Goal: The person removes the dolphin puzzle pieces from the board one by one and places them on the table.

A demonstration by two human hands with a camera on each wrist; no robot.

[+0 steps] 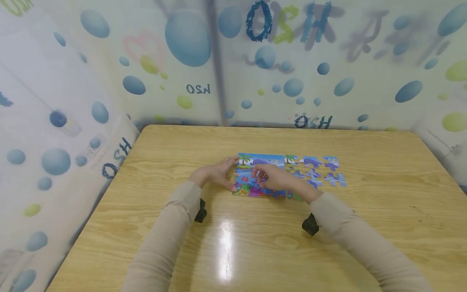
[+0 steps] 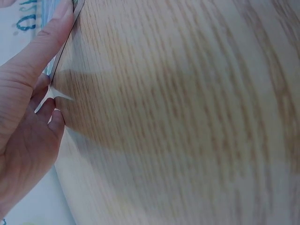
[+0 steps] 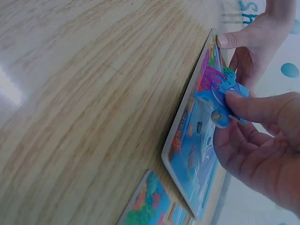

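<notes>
A colourful sea-scene puzzle board [image 1: 268, 158] lies flat on the wooden table. At its left edge rests my left hand [image 1: 219, 172], thumb and fingers spread, with the thumb [image 3: 228, 40] touching the lower left corner. Over the middle of the board, my right hand [image 1: 274, 177] pinches a blue and purple puzzle piece [image 3: 218, 96] between thumb and fingers. In the right wrist view that piece is tilted above the board; whether it touches the board I cannot tell. The left wrist view shows the left hand [image 2: 33, 108] along the board's edge.
Several loose puzzle pieces [image 1: 331, 162] lie right of the board, the nearest close to its right edge; the right forearm hides some. The wooden table [image 1: 255, 251] meets a wall [image 1: 248, 73] patterned with dots at the back. A black wrist camera [image 1: 311, 225] hangs under the right sleeve.
</notes>
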